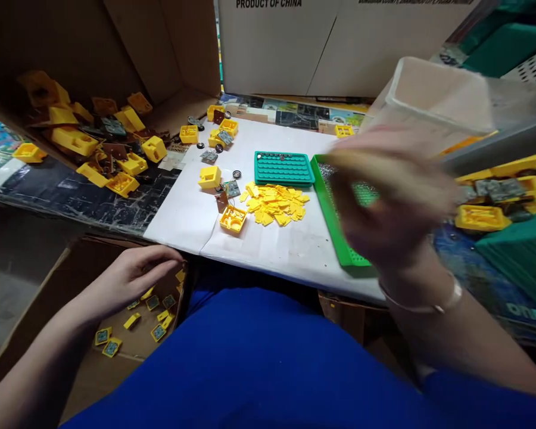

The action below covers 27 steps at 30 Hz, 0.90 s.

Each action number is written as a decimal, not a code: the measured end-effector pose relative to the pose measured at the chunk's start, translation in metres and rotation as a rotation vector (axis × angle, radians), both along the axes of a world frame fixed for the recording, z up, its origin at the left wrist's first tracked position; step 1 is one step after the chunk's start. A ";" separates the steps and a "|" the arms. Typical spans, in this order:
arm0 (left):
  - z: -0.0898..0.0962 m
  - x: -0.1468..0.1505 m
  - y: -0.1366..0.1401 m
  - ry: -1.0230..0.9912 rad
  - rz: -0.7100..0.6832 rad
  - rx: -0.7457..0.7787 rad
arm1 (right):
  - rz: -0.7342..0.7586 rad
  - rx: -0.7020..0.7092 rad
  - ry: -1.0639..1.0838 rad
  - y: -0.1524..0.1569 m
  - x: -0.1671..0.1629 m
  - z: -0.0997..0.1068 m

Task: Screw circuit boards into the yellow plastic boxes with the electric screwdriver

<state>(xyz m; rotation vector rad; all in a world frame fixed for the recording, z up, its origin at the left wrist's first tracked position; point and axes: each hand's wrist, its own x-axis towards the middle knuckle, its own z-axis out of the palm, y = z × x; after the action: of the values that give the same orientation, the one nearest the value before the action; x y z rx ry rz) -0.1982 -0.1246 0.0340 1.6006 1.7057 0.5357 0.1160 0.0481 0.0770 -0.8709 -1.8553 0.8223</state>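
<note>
My left hand (136, 273) hovers at the table's front left edge, over a cardboard box (71, 292) holding several small yellow pieces with grey-green boards. Its fingers are loosely stretched and the thumb is a little apart, with nothing visible between them. Smeared by motion, my right hand (388, 196) is above the green tray (333, 223) of tiny metal parts; its grip cannot be made out. Left of that tray sit a teal grid tray (283, 168) and a pile of flat yellow pieces (277, 205). An opened yellow casing (233, 220) lies beside the pile.
Left, a tilted carton (192, 71) spills yellow casings (75, 142). More housings (209, 177) with boards and small black wheels (236, 174) lie on the white tabletop (178, 208). A translucent bin (442, 101) stands at the back right, near further yellow casings (482, 218).
</note>
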 end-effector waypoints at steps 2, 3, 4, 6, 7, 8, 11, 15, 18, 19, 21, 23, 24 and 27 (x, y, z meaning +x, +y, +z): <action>0.005 0.010 0.025 0.056 -0.002 0.237 | 0.124 0.287 -0.426 0.018 -0.040 -0.008; 0.007 0.014 0.042 0.109 0.006 0.387 | 0.189 0.313 -0.619 0.029 -0.059 -0.014; 0.009 0.016 0.061 0.170 0.018 0.510 | 0.227 0.311 -0.785 0.042 -0.076 -0.021; 0.008 0.015 0.100 0.248 -0.042 0.574 | 0.262 0.313 -1.005 0.064 -0.102 -0.035; 0.006 0.013 0.118 0.253 -0.100 0.532 | 0.263 0.311 -1.062 0.072 -0.111 -0.041; 0.003 0.011 0.135 0.243 -0.154 0.472 | 0.259 0.310 -1.090 0.078 -0.117 -0.045; -0.007 0.007 0.168 0.172 -0.213 0.322 | 0.235 0.297 -1.089 0.085 -0.121 -0.049; -0.004 0.001 0.177 -0.110 0.008 0.319 | 0.128 0.252 -0.954 0.086 -0.110 -0.037; 0.007 -0.005 0.172 -0.523 0.187 0.182 | 0.064 0.236 -0.788 0.084 -0.099 -0.026; 0.010 -0.006 0.170 -0.614 0.231 0.141 | 0.063 0.235 -0.751 0.082 -0.096 -0.024; 0.014 -0.004 0.163 -0.695 0.293 0.115 | 0.077 0.226 -0.692 0.075 -0.091 -0.020; 0.017 0.001 0.156 -0.720 0.311 0.116 | 0.094 0.203 -0.616 0.068 -0.088 -0.020; 0.019 0.005 0.152 -0.740 0.300 0.110 | 0.101 0.186 -0.572 0.064 -0.088 -0.020; 0.026 0.017 0.143 -0.887 0.292 0.107 | 0.167 0.139 -0.488 0.058 -0.093 -0.023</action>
<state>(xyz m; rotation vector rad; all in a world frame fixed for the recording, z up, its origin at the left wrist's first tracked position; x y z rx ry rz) -0.1812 0.0182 0.0603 0.9271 1.2153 1.2721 0.0227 0.1062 0.0538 -0.8907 -2.4078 0.6031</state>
